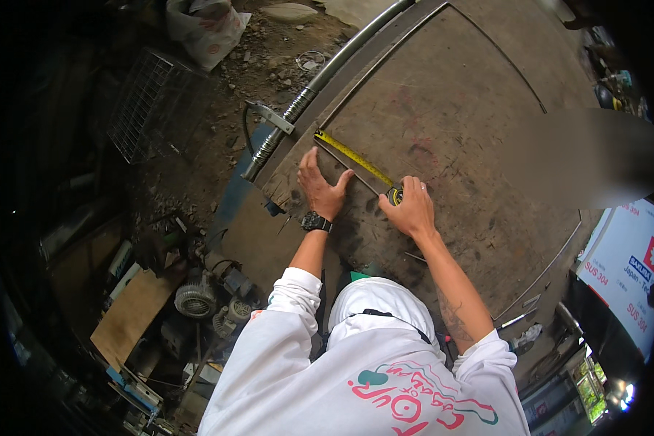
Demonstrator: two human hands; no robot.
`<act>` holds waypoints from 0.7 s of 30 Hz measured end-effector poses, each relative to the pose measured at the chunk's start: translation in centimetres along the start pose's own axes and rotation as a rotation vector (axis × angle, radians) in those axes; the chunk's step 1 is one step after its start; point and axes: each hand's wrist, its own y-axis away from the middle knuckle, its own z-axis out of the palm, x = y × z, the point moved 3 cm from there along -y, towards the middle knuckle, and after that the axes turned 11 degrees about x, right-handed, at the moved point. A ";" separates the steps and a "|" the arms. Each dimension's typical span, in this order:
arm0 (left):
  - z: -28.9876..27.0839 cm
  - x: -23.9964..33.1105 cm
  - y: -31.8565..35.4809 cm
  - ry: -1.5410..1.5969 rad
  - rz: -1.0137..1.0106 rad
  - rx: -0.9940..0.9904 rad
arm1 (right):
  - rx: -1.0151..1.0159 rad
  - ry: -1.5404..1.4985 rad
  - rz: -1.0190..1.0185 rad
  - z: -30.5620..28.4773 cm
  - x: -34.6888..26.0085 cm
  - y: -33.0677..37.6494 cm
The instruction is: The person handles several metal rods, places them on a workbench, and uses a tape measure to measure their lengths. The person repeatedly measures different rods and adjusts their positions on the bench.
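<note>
My right hand (414,207) is closed around a black-and-yellow tape measure (394,196). Its yellow blade (356,158) is pulled out toward the far left, flat above the table (458,182). Just beside the blade and roughly in line with it lies a thin metal rod (352,173). My left hand (323,190), with a black watch on the wrist, rests by the rod's far-left part, fingers and thumb spread and nothing in them. Whether the left thumb touches the rod I cannot tell. A long thin rod (381,58) with bends lies farther back on the tabletop.
A shiny metal pipe (327,73) runs along the table's left edge, with a metal bracket (271,116) on it. A wire cage (149,109) and white sack (207,33) sit beyond, a motor (196,299) lower left. Film-covered sheets (618,269) stand right, below a blurred patch.
</note>
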 end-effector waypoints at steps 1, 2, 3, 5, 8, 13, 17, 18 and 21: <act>-0.3 0.1 -0.5 0.004 -0.009 -0.008 | 0.002 -0.013 -0.009 0.1 0.0 0.1; -0.5 0.3 -1.1 -0.032 0.005 -0.038 | 0.004 -0.027 -0.014 0.4 0.1 0.3; -0.8 0.4 -1.7 -0.069 0.021 -0.068 | 0.007 -0.042 -0.019 0.5 0.1 0.5; -0.4 -0.2 -2.4 -0.101 0.005 -0.159 | -0.017 -0.062 0.018 0.6 0.2 0.6; 0.0 -0.7 -2.7 -0.171 -0.016 -0.193 | -0.062 -0.097 0.060 0.4 0.3 0.6; 0.5 -1.0 -3.1 -0.160 -0.021 -0.229 | -0.102 -0.141 0.098 0.5 0.8 0.7; 0.6 -1.1 -3.3 -0.167 -0.011 -0.247 | -0.127 -0.138 0.094 0.8 1.0 0.7; 0.5 -1.1 -3.3 -0.166 -0.009 -0.253 | -0.150 -0.135 0.101 0.7 0.9 0.6; 0.2 -1.2 -3.5 -0.219 -0.037 -0.291 | -0.194 -0.141 0.105 1.0 1.0 0.7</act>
